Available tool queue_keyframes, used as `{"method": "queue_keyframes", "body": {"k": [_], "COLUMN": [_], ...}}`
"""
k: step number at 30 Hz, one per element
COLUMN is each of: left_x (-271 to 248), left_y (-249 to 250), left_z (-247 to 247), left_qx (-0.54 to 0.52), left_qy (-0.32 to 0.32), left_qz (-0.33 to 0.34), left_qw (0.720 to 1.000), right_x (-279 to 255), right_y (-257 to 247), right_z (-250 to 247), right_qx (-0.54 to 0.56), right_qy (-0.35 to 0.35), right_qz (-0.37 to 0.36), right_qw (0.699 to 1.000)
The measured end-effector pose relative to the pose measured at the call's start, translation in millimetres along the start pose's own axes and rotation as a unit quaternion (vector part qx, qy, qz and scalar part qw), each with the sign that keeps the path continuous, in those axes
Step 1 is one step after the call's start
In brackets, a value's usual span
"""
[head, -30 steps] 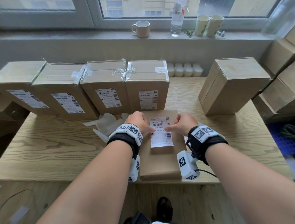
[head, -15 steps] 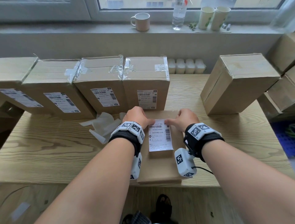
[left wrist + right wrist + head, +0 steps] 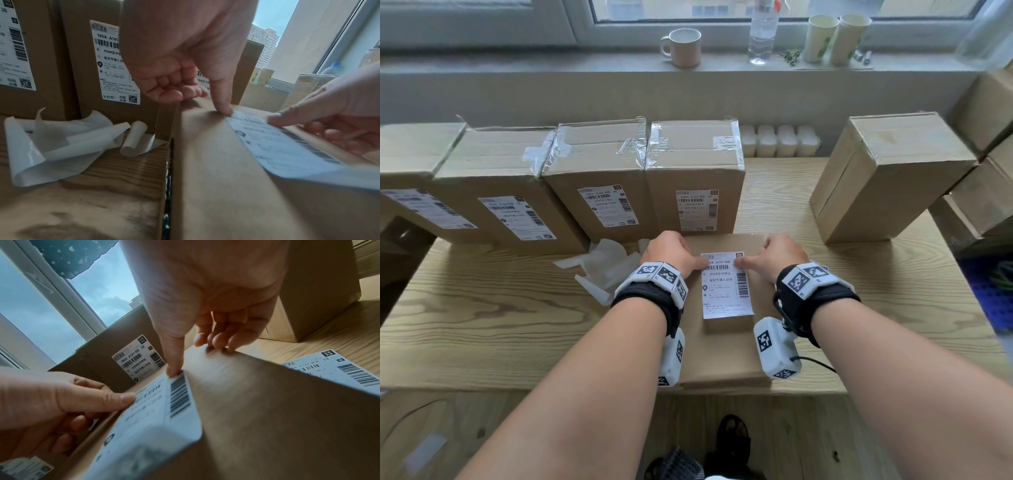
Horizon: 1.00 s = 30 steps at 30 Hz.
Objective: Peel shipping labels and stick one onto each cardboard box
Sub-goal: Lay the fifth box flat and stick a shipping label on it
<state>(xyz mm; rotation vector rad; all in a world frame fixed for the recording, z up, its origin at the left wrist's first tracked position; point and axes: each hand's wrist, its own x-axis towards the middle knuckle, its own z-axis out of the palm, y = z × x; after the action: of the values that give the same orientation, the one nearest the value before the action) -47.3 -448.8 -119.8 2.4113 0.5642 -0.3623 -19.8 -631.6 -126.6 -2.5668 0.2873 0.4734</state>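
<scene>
A brown cardboard box (image 3: pixel 726 349) lies flat at the table's front edge. A white shipping label (image 3: pixel 726 286) sits on its top face. My left hand (image 3: pixel 671 253) presses its thumb (image 3: pixel 225 108) on the label's top left corner, with the other fingers curled at the box's left edge. My right hand (image 3: pixel 780 257) presses its thumb (image 3: pixel 173 369) on the top right corner, and its fingertips (image 3: pixel 218 344) rest on the box's far edge. The label's (image 3: pixel 287 149) near end looks slightly lifted off the box.
Several labelled boxes (image 3: pixel 599 192) stand in a row behind, and an unlabelled box (image 3: pixel 887 178) stands at the right. Peeled backing papers (image 3: pixel 606 270) lie to the left. A loose label (image 3: pixel 339 369) lies on the table at the right. A mug (image 3: pixel 683 46), a bottle and cups stand on the sill.
Both thumbs stay on the label's top corners and the label keeps its place on the box. Only the head view has shifted a little.
</scene>
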Motion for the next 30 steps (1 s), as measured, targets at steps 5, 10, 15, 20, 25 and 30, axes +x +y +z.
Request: {"method": "queue_keyframes", "body": {"k": [5,10,15,20,25,30], "left_x": [-15.5,-36.8,-54.4,-64.6,-61.4,-57.7], "left_y": [-0.9,-5.4,-10.0,-14.0,-17.2,-18.3], "left_z": [2.9,7.3,10.4,11.3,3.8,4.8], "left_qx": [0.028,0.039,0.060,0.079,0.080,0.066], "left_qy": [-0.027,-0.040,-0.071,-0.101,-0.130,-0.108], "left_qz": [0.016,0.036,0.067,0.103,0.106,0.092], "left_qw": [0.999,0.998,0.993,0.986,0.983,0.988], "right_x": [-17.3,-37.8,-60.3,-75.0,-82.7,-80.2], "right_y": [3.4,10.8,17.2,20.5,25.1,24.9], "right_z": [3.6,8.3,11.0,13.7,3.5,6.0], "right_qx": [-0.019,-0.024,-0.036,-0.050,-0.016,-0.038], "right_qy": [-0.004,-0.007,-0.019,-0.026,-0.052,-0.048], "right_qz": [-0.010,-0.012,-0.019,-0.014,0.000,0.002], "right_qw": [1.000,1.000,0.999,0.998,0.998,0.998]}}
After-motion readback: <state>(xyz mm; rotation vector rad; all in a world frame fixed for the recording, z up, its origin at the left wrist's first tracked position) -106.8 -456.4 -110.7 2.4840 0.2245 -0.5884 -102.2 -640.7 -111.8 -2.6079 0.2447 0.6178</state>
